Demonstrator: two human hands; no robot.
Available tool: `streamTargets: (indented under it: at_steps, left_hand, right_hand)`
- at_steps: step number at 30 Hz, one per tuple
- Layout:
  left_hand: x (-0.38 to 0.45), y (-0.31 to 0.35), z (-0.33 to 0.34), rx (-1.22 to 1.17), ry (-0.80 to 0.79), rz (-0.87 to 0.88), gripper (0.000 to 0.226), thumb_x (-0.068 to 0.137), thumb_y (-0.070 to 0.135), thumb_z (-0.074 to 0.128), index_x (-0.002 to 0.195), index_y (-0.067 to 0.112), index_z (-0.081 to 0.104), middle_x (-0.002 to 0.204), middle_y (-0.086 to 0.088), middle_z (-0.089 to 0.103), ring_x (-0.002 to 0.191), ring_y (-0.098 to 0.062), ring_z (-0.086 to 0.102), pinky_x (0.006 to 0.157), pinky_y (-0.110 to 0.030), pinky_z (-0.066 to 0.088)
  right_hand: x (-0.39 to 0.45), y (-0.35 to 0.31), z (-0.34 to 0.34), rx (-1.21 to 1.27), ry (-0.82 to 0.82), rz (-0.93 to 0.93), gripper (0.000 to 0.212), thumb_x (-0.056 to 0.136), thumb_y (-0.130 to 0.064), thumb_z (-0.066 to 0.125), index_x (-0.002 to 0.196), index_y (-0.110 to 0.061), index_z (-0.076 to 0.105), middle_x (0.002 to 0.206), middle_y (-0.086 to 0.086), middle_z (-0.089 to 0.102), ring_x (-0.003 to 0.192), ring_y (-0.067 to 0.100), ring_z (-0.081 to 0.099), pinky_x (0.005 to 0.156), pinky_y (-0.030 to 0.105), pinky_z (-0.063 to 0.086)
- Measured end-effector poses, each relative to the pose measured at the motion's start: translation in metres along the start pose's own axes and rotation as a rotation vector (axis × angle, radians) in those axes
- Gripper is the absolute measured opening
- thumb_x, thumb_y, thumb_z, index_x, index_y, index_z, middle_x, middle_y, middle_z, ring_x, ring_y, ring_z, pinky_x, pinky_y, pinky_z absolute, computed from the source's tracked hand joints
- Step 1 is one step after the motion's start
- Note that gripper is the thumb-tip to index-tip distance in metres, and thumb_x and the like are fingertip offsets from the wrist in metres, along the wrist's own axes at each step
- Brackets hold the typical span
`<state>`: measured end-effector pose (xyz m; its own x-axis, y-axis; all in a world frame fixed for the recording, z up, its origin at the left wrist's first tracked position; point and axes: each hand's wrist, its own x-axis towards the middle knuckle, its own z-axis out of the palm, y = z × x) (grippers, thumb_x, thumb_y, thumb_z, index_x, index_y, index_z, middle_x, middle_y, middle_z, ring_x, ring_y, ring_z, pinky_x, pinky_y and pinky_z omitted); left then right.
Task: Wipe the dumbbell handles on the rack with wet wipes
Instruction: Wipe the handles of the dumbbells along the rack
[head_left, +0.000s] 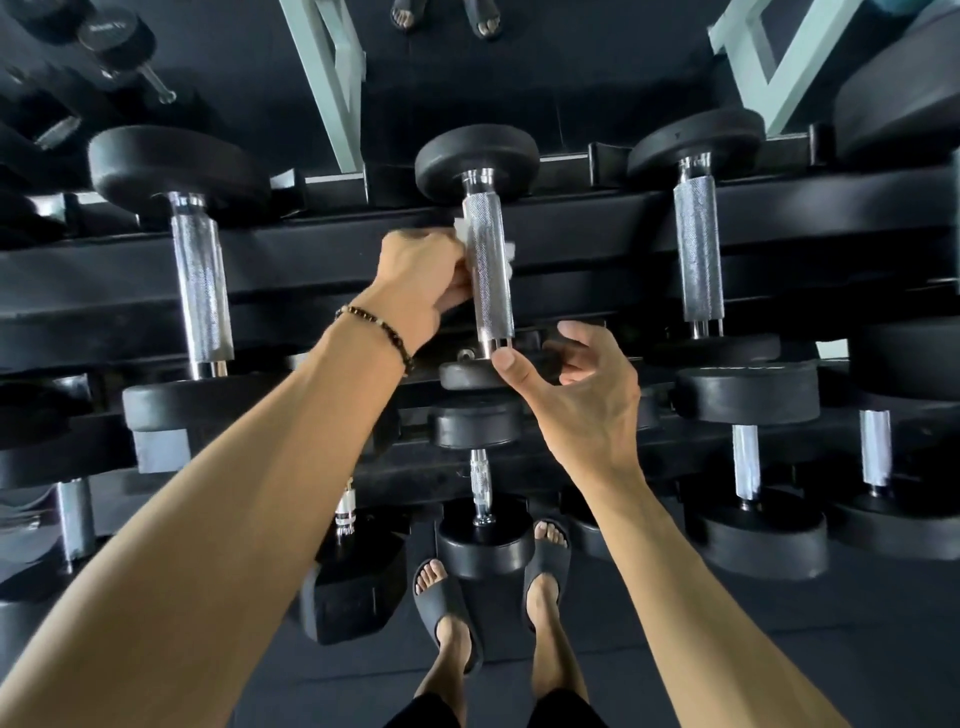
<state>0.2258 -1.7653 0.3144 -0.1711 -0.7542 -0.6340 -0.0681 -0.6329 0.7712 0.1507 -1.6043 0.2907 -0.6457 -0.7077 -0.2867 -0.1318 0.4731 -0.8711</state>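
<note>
Spanning the whole view, the rack (130, 275) carries black dumbbells on several tiers, each with its handle pointing away from the person. The top tier holds three in clear view: one on the left (200, 291), one in the centre and one on the right (696, 249), well apart from each other.

The centre dumbbell (475, 161) is the one in work. Its handle (487, 270), knurled and bright, runs from the far weight down to the near weight (467, 375).

The left hand (423, 283) is closed around the left side of this handle at mid-length, pressing the wet wipe (462, 231) against the metal. White corners of the wipe show on both sides of the handle, so it appears to wrap behind it. The right hand (582, 395) holds nothing; its fingers are spread and curved, with the thumb (511, 366) touching the near weight just below the handle end, probably to steady it.

Judged step: wiping the centre handle, with the lower part near the collar not yet covered. The next move calls for drawing the wipe down the full length, turning it around the shaft, then shifting sideways to a neighbouring handle.

Open room is good on both sides of the handle. The rack rails lie close behind it, so clearance for knuckles there is tight. The person's feet (493, 613) stand just beside a low dumbbell (485, 551).
</note>
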Motion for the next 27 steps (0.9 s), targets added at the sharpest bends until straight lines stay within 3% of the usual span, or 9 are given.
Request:
streamTargets:
  at_steps: [3,8,14,18,20,24,27]
  left_hand:
    - [-0.013,-0.013,-0.018,0.141,-0.078,-0.037,0.023,0.092,-0.009,0.055,0.111,-0.001,0.066,0.090,-0.016,0.075,0.080,-0.027,0.074,0.072,-0.037,0.062]
    - [-0.039,-0.030,-0.033,0.404,0.018,0.142,0.016,0.076,0.005,0.082,0.077,0.019,0.075,0.083,-0.003,0.077,0.080,-0.017,0.075,0.077,-0.031,0.060]
    - [-0.030,-0.026,-0.018,0.300,0.202,0.333,0.010,0.076,0.013,0.085,0.074,0.020,0.078,0.073,0.003,0.075,0.075,-0.015,0.074,0.074,-0.033,0.062]
    - [-0.042,-0.040,-0.030,0.612,0.079,0.313,0.026,0.082,0.002,0.076,0.074,0.027,0.072,0.070,0.012,0.072,0.069,0.004,0.069,0.067,-0.010,0.053]
    - [-0.037,-0.038,-0.029,0.574,0.070,0.265,0.027,0.082,-0.005,0.071,0.076,0.021,0.072,0.075,0.006,0.073,0.067,-0.001,0.070,0.067,-0.016,0.056]
    - [-0.004,-0.020,-0.012,0.156,0.083,0.059,0.028,0.085,-0.014,0.062,0.077,0.011,0.072,0.080,-0.014,0.075,0.078,-0.031,0.075,0.075,-0.042,0.062]
    - [-0.011,-0.029,-0.019,0.340,-0.081,-0.005,0.028,0.085,-0.017,0.055,0.090,0.004,0.073,0.091,-0.021,0.075,0.087,-0.041,0.072,0.072,-0.040,0.062]
  right_hand:
    - [0.000,0.000,0.000,0.023,0.005,-0.007,0.090,0.054,-0.074,0.076,0.126,-0.023,0.056,0.107,-0.015,0.064,0.106,0.005,0.061,0.095,0.028,0.052]
    - [0.000,-0.001,0.002,0.045,0.015,-0.015,0.080,0.057,-0.067,0.079,0.120,-0.023,0.059,0.103,-0.017,0.065,0.101,-0.004,0.061,0.093,0.022,0.050]
    - [-0.001,0.001,0.008,0.026,0.039,-0.027,0.087,0.053,-0.074,0.075,0.122,-0.022,0.058,0.104,-0.014,0.067,0.103,0.001,0.061,0.097,0.027,0.050]
    - [-0.001,-0.001,0.006,0.038,0.036,-0.028,0.084,0.054,-0.071,0.075,0.120,-0.021,0.059,0.102,-0.016,0.066,0.100,-0.002,0.062,0.096,0.027,0.051]
    - [-0.001,-0.001,0.005,0.045,0.031,-0.022,0.085,0.054,-0.070,0.076,0.121,-0.020,0.059,0.101,-0.016,0.065,0.100,-0.002,0.061,0.096,0.026,0.051]
    - [-0.002,0.001,0.005,0.046,0.023,-0.018,0.088,0.053,-0.073,0.075,0.123,-0.022,0.058,0.105,-0.014,0.065,0.105,0.002,0.061,0.096,0.025,0.050]
    - [-0.001,0.000,0.004,0.060,0.024,-0.018,0.087,0.054,-0.073,0.075,0.122,-0.022,0.059,0.107,-0.015,0.065,0.106,0.000,0.060,0.095,0.025,0.051]
